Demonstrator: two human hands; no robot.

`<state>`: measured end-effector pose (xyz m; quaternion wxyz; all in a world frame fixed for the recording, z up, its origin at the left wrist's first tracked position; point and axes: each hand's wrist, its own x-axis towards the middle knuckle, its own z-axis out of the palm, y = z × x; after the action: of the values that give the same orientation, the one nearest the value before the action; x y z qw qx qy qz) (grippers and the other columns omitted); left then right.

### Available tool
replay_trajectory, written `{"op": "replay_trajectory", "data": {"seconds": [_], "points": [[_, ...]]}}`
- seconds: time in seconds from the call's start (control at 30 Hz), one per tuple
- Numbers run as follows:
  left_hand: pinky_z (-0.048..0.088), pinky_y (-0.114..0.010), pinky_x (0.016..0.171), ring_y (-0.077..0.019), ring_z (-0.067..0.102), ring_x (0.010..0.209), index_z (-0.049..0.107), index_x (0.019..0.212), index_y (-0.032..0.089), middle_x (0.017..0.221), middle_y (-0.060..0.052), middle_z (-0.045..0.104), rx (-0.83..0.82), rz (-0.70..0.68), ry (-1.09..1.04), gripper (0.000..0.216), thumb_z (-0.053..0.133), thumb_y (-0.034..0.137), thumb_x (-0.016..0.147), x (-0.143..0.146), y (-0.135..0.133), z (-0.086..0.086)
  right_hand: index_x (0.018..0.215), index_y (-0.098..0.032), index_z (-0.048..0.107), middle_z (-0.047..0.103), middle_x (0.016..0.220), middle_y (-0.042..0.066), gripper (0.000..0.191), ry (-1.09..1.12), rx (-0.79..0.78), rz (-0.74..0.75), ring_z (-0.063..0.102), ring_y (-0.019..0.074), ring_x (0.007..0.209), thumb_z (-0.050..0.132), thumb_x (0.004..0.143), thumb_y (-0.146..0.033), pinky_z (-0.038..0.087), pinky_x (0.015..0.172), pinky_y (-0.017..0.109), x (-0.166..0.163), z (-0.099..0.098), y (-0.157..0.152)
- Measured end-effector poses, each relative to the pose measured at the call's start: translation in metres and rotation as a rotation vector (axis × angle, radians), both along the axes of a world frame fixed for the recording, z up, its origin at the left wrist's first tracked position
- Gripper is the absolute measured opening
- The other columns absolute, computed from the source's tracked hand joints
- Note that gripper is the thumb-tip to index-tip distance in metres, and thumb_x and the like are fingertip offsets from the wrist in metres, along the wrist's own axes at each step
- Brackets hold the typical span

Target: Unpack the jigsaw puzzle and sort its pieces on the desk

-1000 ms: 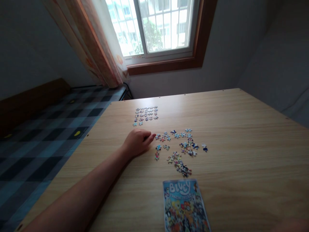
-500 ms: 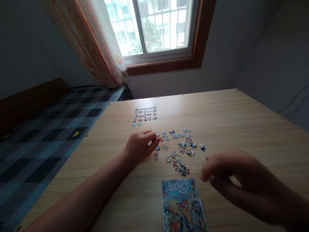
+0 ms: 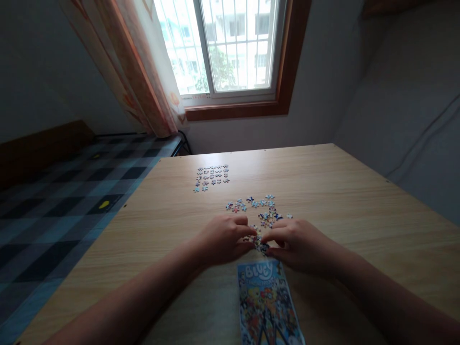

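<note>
Just beyond the picture sheet, both hands meet at a small heap of jigsaw puzzle pieces (image 3: 259, 244). My left hand (image 3: 224, 239) comes at it from the left, its fingers bent and thumb apart from them. Opposite, my right hand (image 3: 304, 245) touches the heap's right side with fingers and thumb also apart. No piece is visibly gripped in either hand, though the fingertips partly cover the heap. Other loose puzzle pieces (image 3: 268, 218) lie scattered behind the hands, and a group (image 3: 237, 206) sits farther left.
Toward the back left of the wooden table (image 3: 359, 206), puzzle pieces lie in spaced rows (image 3: 213, 182). A colourful "Bluey" picture sheet (image 3: 268, 306) is at the near edge. A bed with a checked cover (image 3: 68, 249) stands left, and a window (image 3: 237, 52) is behind.
My right hand has moved left to the heap. My left hand has come nearer, away from the left-hand loose pieces, to the heap's other side. The view has tilted slightly.
</note>
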<state>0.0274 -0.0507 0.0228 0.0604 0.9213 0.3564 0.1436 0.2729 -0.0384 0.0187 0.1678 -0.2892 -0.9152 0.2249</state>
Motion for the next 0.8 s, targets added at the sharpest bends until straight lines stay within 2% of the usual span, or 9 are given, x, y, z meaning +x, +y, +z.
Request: {"op": "replay_trajectory", "data": {"seconds": [0.27, 0.43, 0.57, 0.8], "points": [[0.044, -0.027, 0.062, -0.0123, 0.059, 0.067, 0.075, 0.097, 0.028, 0.078, -0.002, 0.064, -0.037, 0.016, -0.018, 0.021, 0.055, 0.034, 0.093, -0.0002, 0.0033, -0.0025, 0.095, -0.027, 0.074, 0.066, 0.072, -0.002, 0.012, -0.041, -0.011, -0.031, 0.054, 0.0116, 0.064, 0.069, 0.084, -0.027, 0.037, 0.066, 0.026, 0.0, -0.003, 0.0035], [0.044, -0.027, 0.062, -0.0127, 0.058, 0.068, 0.074, 0.105, 0.028, 0.08, -0.002, 0.064, -0.01, 0.005, -0.013, 0.022, 0.055, 0.033, 0.093, -0.0001, 0.0031, -0.0041, 0.095, -0.026, 0.074, 0.065, 0.07, -0.002, 0.012, -0.044, -0.05, -0.041, 0.053, 0.0107, 0.062, 0.07, 0.084, -0.027, 0.035, 0.062, 0.025, -0.0021, -0.0039, 0.0045], [0.043, -0.027, 0.061, -0.0117, 0.056, 0.065, 0.074, 0.097, 0.027, 0.078, -0.002, 0.062, -0.017, -0.004, 0.0, 0.021, 0.055, 0.032, 0.093, 0.0013, 0.0022, -0.0031, 0.096, -0.025, 0.074, 0.065, 0.069, -0.003, 0.013, -0.04, -0.078, -0.029, 0.052, 0.01, 0.06, 0.07, 0.083, -0.025, 0.034, 0.061, 0.024, -0.0013, -0.0019, 0.0056], [0.042, -0.026, 0.063, -0.0131, 0.056, 0.069, 0.071, 0.094, 0.024, 0.083, -0.002, 0.062, -0.065, 0.016, -0.007, 0.014, 0.059, 0.025, 0.086, 0.0034, 0.0017, -0.0018, 0.095, -0.024, 0.074, 0.063, 0.067, -0.003, 0.013, -0.06, -0.111, -0.049, 0.052, 0.0099, 0.06, 0.069, 0.083, -0.024, 0.034, 0.059, 0.024, 0.0017, 0.0017, 0.0062]]}}
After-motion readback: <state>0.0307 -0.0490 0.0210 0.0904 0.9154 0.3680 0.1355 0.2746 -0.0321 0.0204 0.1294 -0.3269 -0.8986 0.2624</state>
